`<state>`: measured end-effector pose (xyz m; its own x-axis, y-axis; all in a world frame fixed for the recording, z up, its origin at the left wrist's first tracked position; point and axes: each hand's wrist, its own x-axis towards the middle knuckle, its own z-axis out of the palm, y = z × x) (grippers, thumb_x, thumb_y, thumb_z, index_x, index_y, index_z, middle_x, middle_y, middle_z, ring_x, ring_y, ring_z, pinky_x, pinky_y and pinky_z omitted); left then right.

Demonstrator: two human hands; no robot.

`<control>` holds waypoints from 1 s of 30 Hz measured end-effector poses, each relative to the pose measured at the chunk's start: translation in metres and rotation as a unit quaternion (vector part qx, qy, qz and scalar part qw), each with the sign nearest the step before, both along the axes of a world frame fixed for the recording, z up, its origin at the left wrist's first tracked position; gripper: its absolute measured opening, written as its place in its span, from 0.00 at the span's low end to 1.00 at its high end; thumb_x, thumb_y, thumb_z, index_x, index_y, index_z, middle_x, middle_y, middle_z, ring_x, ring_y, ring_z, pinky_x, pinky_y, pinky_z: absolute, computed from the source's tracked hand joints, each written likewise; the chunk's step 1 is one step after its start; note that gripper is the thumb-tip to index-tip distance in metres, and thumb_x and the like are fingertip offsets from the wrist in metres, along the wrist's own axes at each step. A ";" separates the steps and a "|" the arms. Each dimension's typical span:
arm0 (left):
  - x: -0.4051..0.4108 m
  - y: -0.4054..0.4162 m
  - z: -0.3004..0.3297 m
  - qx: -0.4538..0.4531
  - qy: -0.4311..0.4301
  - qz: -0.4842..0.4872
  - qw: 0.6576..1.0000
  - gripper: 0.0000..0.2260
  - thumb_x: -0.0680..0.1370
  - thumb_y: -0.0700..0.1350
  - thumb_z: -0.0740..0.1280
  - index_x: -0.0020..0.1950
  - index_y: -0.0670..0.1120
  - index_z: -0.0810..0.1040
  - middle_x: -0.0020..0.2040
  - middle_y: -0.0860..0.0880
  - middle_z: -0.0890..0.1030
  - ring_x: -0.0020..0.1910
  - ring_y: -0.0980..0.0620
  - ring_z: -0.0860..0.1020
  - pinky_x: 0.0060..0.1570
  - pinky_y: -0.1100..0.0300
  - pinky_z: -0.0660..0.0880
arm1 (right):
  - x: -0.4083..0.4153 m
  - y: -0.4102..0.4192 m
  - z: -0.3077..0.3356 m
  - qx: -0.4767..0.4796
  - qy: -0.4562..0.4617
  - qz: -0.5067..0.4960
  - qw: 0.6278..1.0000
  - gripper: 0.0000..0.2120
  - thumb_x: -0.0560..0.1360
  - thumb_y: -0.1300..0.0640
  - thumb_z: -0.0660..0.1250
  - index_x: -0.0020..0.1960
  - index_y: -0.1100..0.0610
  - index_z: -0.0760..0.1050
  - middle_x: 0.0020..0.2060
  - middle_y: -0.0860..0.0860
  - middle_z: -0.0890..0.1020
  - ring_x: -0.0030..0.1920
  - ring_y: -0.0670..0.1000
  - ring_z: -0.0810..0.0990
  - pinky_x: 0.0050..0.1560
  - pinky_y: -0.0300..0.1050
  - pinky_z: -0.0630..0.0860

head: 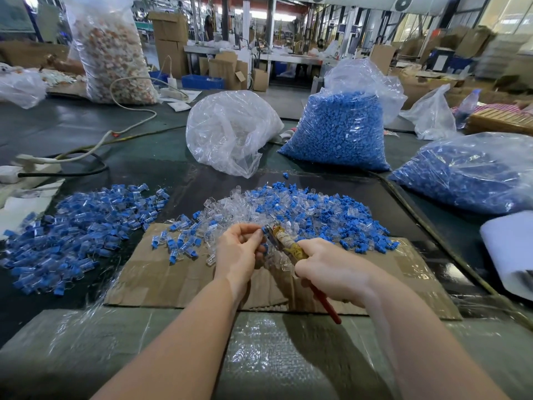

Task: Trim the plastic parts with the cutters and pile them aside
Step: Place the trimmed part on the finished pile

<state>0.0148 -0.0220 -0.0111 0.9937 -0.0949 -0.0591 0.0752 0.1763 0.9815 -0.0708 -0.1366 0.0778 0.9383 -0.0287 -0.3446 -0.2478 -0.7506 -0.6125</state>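
1. While the head camera looks down, a dark green table (161, 157) fills the view, with a flat sheet of cardboard (161, 272) lying on it before the person and a factory hall of cartons and benches behind.
2. Clear film (259, 350) covers the near table edge; bare table shows between the cardboard and the bags.
3. At centre the left hand (239, 249) pinches a small blue part (264, 230) between its fingertips, just at the metal head of the cutters (288, 243).
4. Beside it the right hand (328, 269) grips the cutters' taped handles, one red handle sticking out toward the person.
5. Behind the hands lies a heap of clear and blue parts (302, 209); to the left, well apart, sits a second pile (75, 232).
6. Farther back stand a nearly empty clear bag (230, 131), a full bag of blue pieces (340, 131), and another blue-filled bag (467, 174) on the right.
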 end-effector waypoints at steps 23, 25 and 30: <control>-0.001 0.003 0.002 0.026 0.006 -0.020 0.999 0.05 0.78 0.35 0.62 0.48 0.43 0.76 0.36 0.47 0.76 0.30 0.57 0.73 0.29 0.67 0.72 | 0.005 0.004 -0.012 -0.075 -0.006 0.008 0.997 0.13 0.79 0.60 0.54 0.37 0.52 0.59 0.35 0.49 0.67 0.32 0.46 0.65 0.31 0.40 0.59; -0.002 0.003 0.002 0.029 0.006 -0.021 0.999 0.05 0.78 0.36 0.62 0.49 0.43 0.76 0.37 0.47 0.77 0.30 0.57 0.73 0.28 0.68 0.72 | 0.006 0.004 -0.014 -0.082 -0.010 0.007 0.997 0.13 0.80 0.59 0.53 0.37 0.51 0.59 0.37 0.48 0.68 0.33 0.45 0.65 0.31 0.40 0.59; -0.001 0.004 0.001 0.038 0.002 -0.007 0.999 0.05 0.78 0.37 0.62 0.52 0.42 0.76 0.41 0.45 0.79 0.30 0.57 0.74 0.28 0.67 0.72 | 0.005 0.003 -0.020 -0.005 -0.035 -0.022 0.999 0.06 0.75 0.61 0.60 0.39 0.55 0.68 0.34 0.49 0.72 0.30 0.46 0.68 0.29 0.39 0.62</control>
